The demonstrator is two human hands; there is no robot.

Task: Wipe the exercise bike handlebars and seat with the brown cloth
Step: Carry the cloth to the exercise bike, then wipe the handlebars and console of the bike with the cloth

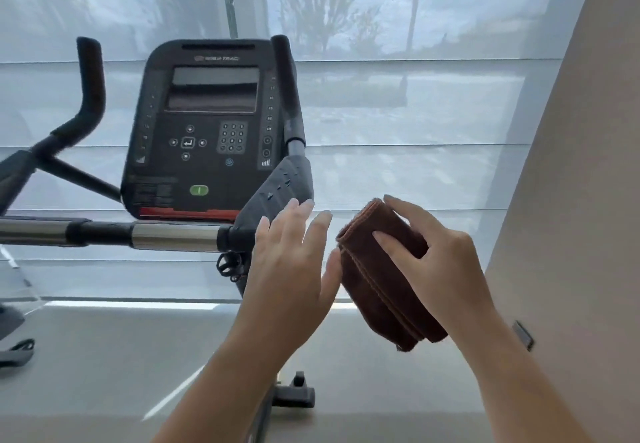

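Closest to the camera are the two forearms coming up from the bottom of the frame. The right hand (436,262) has the brown cloth (388,283) pinched as a folded pad, fingers across the front and thumb presumably behind it, though I can't see the thumb. The cloth sits right of centre, hanging down and touching nothing on the bike. The left hand (294,262) is spread flat and empty, with its thumb edge just brushing the cloth's left side, so it looks like it's squaring up the fold.

Behind the hands, the console (201,124) fills the middle. The right handlebar (289,103) rises beside it, and its padded lower section ends just above the left fingertips. The left handlebar (88,89) is at the upper left, and a chrome crossbar (173,234) runs in from the left edge. The seat isn't in shot at all.

How I'd do it from here:
- Keep the pad folded thick, so there's a clean face to flip to later.
- Start on the right handlebar since it's nearest, wrapping the cloth around the tube and pulling down its length instead of dabbing.
- Steady the frame with the free hand.
- Stay off the console buttons.
- Do the far grip next and the seat last.
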